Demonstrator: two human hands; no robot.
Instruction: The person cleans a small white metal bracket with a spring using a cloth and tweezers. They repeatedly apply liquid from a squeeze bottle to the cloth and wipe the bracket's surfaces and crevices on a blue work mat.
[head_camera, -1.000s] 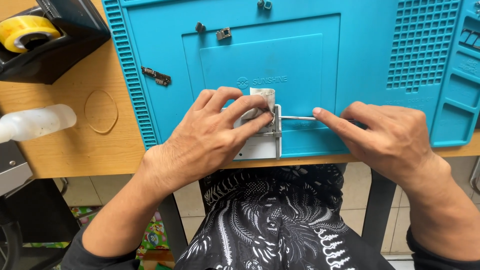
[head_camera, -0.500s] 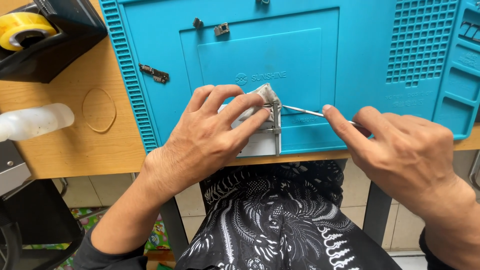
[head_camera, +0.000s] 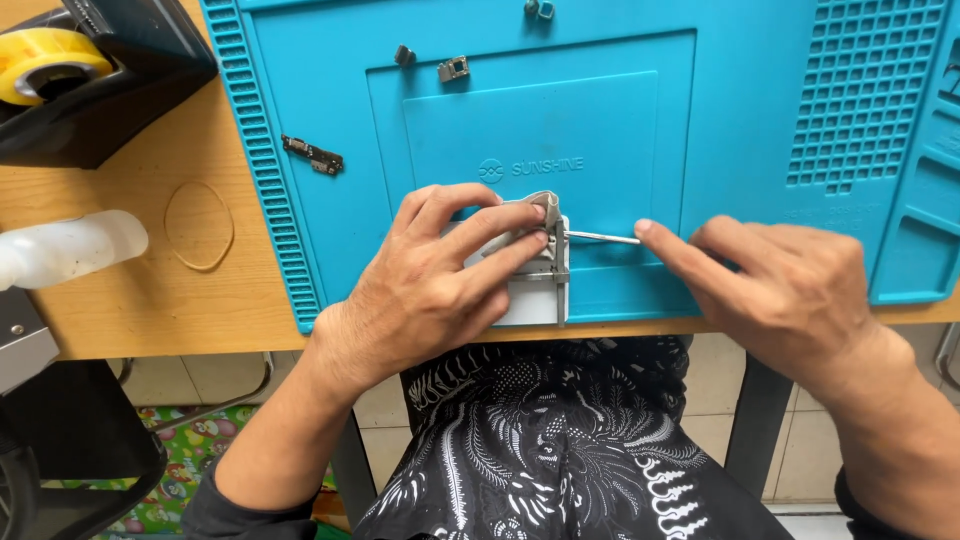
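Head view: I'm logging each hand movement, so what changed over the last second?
The right hand, which half a second ago had tilted the thin metal tool up at its left end, has levelled it again, its tip still at the small grey flat device. The left hand stays pressed on that device. The blue silicone work mat, yellow tape roll and rubber band lie as before.
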